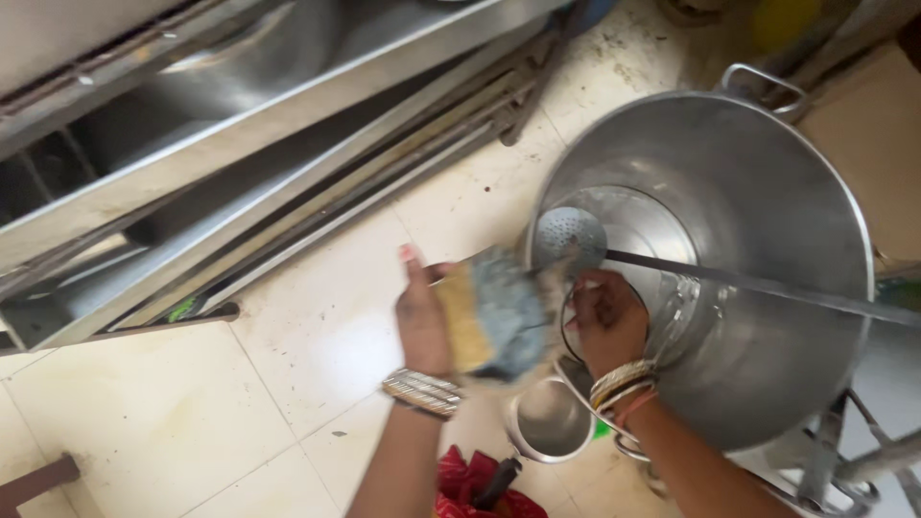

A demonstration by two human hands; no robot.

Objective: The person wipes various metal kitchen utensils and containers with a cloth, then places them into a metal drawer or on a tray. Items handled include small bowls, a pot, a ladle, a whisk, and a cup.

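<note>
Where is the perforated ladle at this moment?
In the head view, the perforated ladle lies right of centre, its round head over the rim of the big steel pot, just above the right hand.

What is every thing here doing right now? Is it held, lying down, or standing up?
left hand: gripping the sponge
sponge: held up, blurred
right hand: closed on the skimmer's rim area
perforated skimmer: resting across the big pot
big steel pot: tipped on its side
small steel cup: upright on the floor
</note>
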